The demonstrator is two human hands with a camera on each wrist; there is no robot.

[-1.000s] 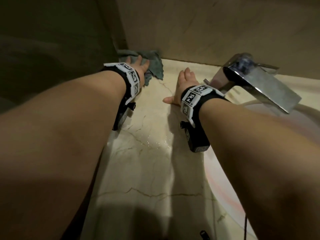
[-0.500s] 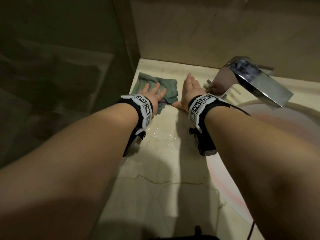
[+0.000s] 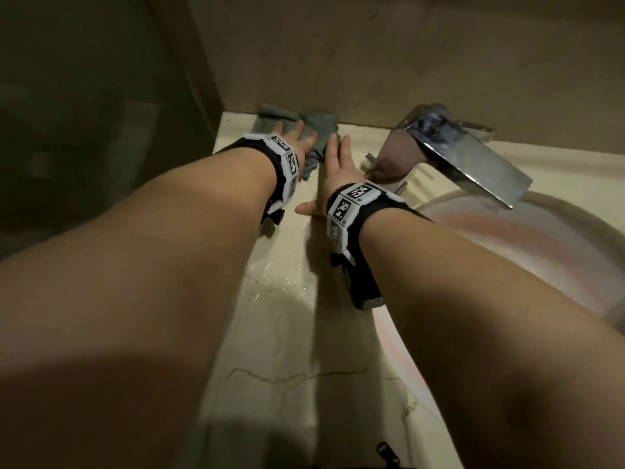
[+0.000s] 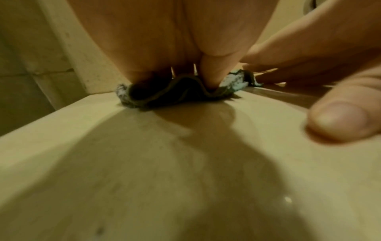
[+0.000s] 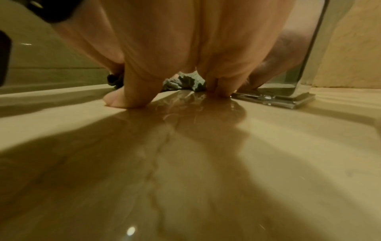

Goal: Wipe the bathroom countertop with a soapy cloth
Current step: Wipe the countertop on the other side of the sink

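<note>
Nearest me, pale veined marble countertop (image 3: 287,350), wet patch between my forearms. My right hand (image 3: 338,170) lies flat on the stone, fingers straight and together, thumb out, holding nothing; chrome angular faucet (image 3: 466,157) just to its right. Further back, my left hand (image 3: 299,138) presses with straight fingers on the crumpled grey-green cloth (image 3: 319,130), bunched in the far corner against the back wall (image 3: 372,62)
</note>
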